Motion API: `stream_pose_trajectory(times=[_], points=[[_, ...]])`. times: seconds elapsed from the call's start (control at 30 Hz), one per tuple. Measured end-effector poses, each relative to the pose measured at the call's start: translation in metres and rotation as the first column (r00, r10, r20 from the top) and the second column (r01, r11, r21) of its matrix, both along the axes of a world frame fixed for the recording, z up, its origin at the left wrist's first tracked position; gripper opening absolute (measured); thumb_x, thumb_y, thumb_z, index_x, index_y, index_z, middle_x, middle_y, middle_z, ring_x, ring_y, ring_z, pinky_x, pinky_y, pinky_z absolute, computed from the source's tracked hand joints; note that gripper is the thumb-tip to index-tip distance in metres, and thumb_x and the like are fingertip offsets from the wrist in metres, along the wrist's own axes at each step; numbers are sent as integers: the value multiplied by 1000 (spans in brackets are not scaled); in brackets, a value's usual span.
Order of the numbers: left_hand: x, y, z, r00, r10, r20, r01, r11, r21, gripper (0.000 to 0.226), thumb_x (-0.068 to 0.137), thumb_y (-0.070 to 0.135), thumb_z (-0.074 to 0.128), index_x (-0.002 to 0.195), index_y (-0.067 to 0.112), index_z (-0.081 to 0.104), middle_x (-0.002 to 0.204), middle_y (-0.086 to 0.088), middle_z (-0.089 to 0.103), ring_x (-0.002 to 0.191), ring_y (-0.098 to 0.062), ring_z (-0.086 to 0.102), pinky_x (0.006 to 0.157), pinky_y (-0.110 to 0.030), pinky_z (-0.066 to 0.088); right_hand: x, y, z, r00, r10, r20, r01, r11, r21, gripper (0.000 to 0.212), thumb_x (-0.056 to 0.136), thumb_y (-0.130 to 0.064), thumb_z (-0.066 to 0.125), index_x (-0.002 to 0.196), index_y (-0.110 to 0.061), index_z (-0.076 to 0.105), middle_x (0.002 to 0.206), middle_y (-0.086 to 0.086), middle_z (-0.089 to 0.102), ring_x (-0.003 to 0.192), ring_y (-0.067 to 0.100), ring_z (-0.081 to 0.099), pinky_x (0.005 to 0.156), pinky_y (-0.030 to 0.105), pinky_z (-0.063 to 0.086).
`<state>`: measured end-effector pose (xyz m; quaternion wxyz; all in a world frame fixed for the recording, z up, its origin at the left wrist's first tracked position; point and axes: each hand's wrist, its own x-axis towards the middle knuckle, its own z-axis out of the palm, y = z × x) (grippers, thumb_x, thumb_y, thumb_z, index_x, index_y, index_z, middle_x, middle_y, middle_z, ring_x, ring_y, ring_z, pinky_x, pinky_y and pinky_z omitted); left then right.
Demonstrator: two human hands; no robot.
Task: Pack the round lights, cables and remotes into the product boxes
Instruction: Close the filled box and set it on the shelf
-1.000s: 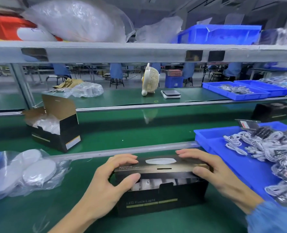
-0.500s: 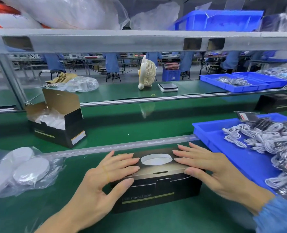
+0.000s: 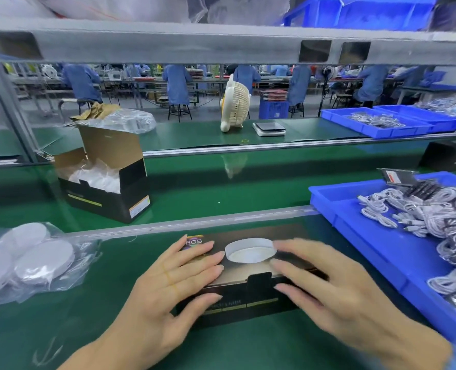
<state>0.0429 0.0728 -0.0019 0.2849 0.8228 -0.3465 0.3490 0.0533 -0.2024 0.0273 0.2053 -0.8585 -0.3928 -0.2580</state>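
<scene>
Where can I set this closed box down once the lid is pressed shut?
Bare green belt lies beyond the metal rail, between the open box on the left and the blue cable tray on the right. Crowded: the bag of round lights fills the near left, the tray the right, and both hands rest on the closed box.

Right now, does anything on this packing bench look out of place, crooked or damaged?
Nothing looks damaged. The left hand and right hand lie flat on the closed product box, which sits square. The second box behind on the left stands open, its flap up, white wrapping showing: unfinished, not wrong.
</scene>
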Motion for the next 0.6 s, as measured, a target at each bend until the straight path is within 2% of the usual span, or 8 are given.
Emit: stream_pose_trajectory(times=[0.03, 0.07, 0.1, 0.2, 0.37, 0.43, 0.53, 0.6], points=[[0, -1, 0, 1000, -5, -5, 5, 1000, -16, 31, 92, 30, 63, 113, 9, 71, 126, 3, 67, 127, -17, 57, 111, -48, 39, 0, 6, 0, 999, 52, 4, -53, 998, 23, 23, 93, -44, 59, 108, -31, 72, 112, -16, 69, 101, 7, 66, 81, 28, 54], [-1, -1, 0, 1000, -8, -10, 8, 1000, -29, 31, 93, 31, 62, 113, 10, 71, 126, 3, 67, 126, -17, 58, 111, -48, 39, 1, 13, 0, 995, 96, 23, -96, 995, 31, 17, 94, -37, 63, 105, -29, 72, 103, -16, 69, 91, 8, 66, 69, 29, 54], [-1, -1, 0, 1000, -9, -15, 8, 999, -36, 31, 94, 32, 61, 113, 10, 72, 126, 4, 67, 126, -17, 58, 111, -48, 39, 4, 19, 2, 987, 103, 127, -103, 995, -6, 14, 93, -29, 66, 102, -20, 73, 99, -10, 69, 85, 14, 64, 61, 31, 52], [-3, -2, 1, 999, 3, -48, -5, 999, -47, 30, 90, 29, 64, 113, 11, 72, 125, 5, 67, 126, -16, 57, 113, -46, 38, 16, 24, -2, 928, 125, 351, -116, 992, -46, 14, 90, -18, 71, 91, -5, 75, 93, 1, 70, 77, 24, 60, 58, 30, 49], [-9, -3, 5, 994, -8, -109, -1, 996, -86, 30, 87, 28, 66, 112, 13, 72, 125, 6, 68, 127, -14, 57, 112, -46, 37, 19, 23, -8, 890, 194, 412, -217, 976, 10, 7, 82, -10, 80, 84, -5, 77, 92, -2, 73, 74, 22, 61, 55, 29, 49], [-9, -4, 6, 993, 1, -118, -11, 996, -84, 30, 87, 28, 65, 111, 13, 73, 124, 6, 68, 126, -14, 57, 112, -46, 38, 19, 25, -10, 928, 167, 332, -204, 976, 77, 6, 83, -13, 79, 81, -7, 77, 93, -5, 73, 75, 19, 63, 53, 30, 50], [-7, -7, 9, 993, 25, -117, -32, 998, -52, 30, 88, 30, 63, 112, 15, 73, 124, 9, 67, 127, -11, 56, 111, -41, 39, 13, 28, 2, 998, 62, 22, -66, 974, 217, 9, 83, -25, 77, 82, -16, 78, 98, -11, 73, 89, 12, 68, 63, 32, 56], [-7, -5, 13, 990, 7, -142, -10, 1000, -26, 30, 89, 35, 61, 112, 20, 74, 125, 13, 67, 126, -8, 56, 110, -35, 39, 10, 30, 15, 1000, 8, -1, -8, 999, 46, 10, 84, -28, 71, 92, -25, 76, 106, -14, 72, 103, 9, 68, 65, 34, 59]])
